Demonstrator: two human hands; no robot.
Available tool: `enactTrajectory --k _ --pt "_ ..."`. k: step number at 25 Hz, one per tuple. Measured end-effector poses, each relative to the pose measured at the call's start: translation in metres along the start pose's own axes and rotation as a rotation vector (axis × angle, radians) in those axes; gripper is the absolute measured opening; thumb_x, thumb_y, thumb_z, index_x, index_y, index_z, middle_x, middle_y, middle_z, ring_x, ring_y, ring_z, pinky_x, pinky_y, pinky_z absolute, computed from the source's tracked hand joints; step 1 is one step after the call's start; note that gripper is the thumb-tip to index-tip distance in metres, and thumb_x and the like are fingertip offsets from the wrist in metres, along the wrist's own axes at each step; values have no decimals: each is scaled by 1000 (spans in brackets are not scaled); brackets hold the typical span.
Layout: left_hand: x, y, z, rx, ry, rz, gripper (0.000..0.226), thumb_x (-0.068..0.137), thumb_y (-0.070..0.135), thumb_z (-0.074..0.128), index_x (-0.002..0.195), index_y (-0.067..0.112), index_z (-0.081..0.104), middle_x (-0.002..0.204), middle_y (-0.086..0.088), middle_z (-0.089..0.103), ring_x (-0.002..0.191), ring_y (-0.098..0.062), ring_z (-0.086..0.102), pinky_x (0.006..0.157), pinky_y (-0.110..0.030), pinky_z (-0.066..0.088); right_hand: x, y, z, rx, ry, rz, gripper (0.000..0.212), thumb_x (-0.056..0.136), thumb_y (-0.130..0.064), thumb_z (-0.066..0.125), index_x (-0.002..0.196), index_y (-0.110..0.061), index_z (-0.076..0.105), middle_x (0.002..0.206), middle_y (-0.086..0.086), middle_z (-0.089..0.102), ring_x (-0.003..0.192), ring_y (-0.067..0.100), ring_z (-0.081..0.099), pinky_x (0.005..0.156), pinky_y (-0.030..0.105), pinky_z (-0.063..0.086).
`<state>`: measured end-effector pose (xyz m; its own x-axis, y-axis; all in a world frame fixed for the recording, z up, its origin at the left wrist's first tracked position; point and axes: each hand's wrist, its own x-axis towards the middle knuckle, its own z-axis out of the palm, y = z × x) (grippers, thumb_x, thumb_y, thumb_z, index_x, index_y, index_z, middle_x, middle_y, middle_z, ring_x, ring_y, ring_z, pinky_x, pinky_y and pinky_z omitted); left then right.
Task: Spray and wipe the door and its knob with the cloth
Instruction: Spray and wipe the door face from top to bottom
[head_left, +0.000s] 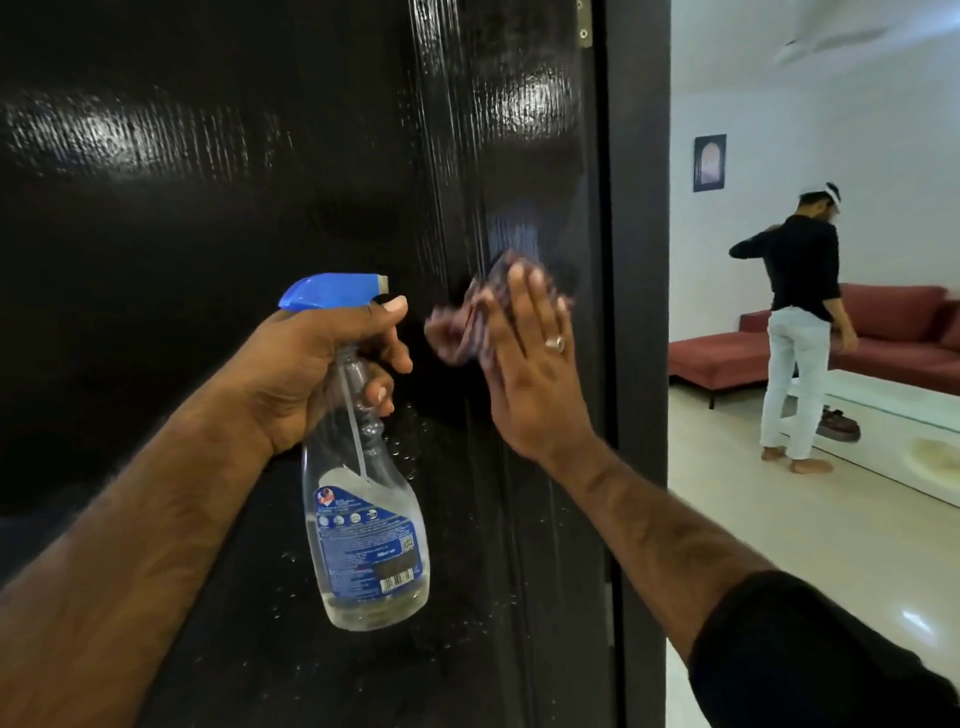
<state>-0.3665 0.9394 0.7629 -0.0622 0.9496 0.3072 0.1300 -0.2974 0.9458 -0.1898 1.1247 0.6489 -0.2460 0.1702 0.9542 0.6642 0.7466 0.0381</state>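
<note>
**Fingers flat on the cloth, wet drops below them**

The fingers (524, 291) of the right hand (535, 374) lie straight, pressing the cloth (467, 322) on the door (208, 208). Unwiped drops sit lower, so I judge the next stroke goes downward. The left hand (322, 364) grips the spray bottle (363, 519) just beside. No knob is visible.

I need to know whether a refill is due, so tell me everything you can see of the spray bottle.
The spray bottle is clear plastic with a blue trigger head and a blue printed label with a barcode. A thin tube runs down inside. Clear liquid seems to fill roughly the lower part only. It hangs about upright in front of the dark door, nozzle toward it. The left hand grips its neck, one finger on the trigger.
</note>
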Motion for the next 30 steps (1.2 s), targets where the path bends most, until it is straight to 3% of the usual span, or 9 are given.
enactTrajectory --k 4,10,12,16,21,23,27,29,30 --pt "-2 -4 -4 -16 -4 1 22 86 31 76 86 13 64 83 -14 69 52 -20 57 56 -37 57 -57 38 -19 -67 -121 -303 76 99 -18 71 167 -12 36 178 15 21 166 37 15 129 65 23" --pt "6 -2 11 -15 -20 -15 21 85 30 75 85 13 63 81 -14 68 51 -19 55 53 -35 56 66 41 -27 13 143 76 63 113 -27 49 168 -3 27 177 24 13 166 42 8 130 65 16" --pt "7 -2 18 -37 -33 -12 22 84 31 76 86 13 64 81 -14 68 51 -19 56 54 -35 56 27 30 -13 -4 47 5 66 112 -27 52 170 -8 26 179 21 10 167 40 4 130 67 14" --pt "5 1 17 -43 -31 18 23 82 32 76 88 13 64 82 -13 69 53 -19 57 55 -35 58 -42 52 -28 -117 -157 -359 75 102 -23 66 168 -15 32 179 15 16 167 36 10 131 63 19" --pt "2 -23 16 -43 -46 -13 21 86 30 75 87 13 64 84 -15 68 52 -19 57 56 -36 57 47 44 -30 -22 94 41 63 113 -27 50 168 -6 29 177 24 14 166 43 9 130 67 15" --pt "2 -41 20 -61 -44 -47 20 87 28 75 89 12 63 83 -15 68 52 -20 57 55 -36 57 6 33 -10 -11 35 -2 64 111 -27 54 168 -8 32 177 24 15 165 43 10 129 69 14" --pt "-6 -76 23 -70 -15 -99 23 87 28 76 90 11 62 85 -16 69 53 -22 57 55 -36 57 -123 42 -12 -102 -259 -344 73 101 -21 68 167 -19 37 178 14 20 166 38 14 131 65 19" --pt "-8 -87 20 -75 1 -105 24 87 29 77 91 10 62 87 -16 69 54 -21 58 57 -38 57 -95 61 -23 -136 -217 -365 73 99 -17 65 167 -18 37 177 15 22 166 38 16 130 64 21" --pt "-8 -91 19 -72 13 -108 24 87 30 77 91 11 63 88 -16 69 55 -21 59 58 -38 58 -66 63 -25 -110 -137 -251 71 101 -16 63 167 -14 36 177 18 21 166 40 14 130 66 20"
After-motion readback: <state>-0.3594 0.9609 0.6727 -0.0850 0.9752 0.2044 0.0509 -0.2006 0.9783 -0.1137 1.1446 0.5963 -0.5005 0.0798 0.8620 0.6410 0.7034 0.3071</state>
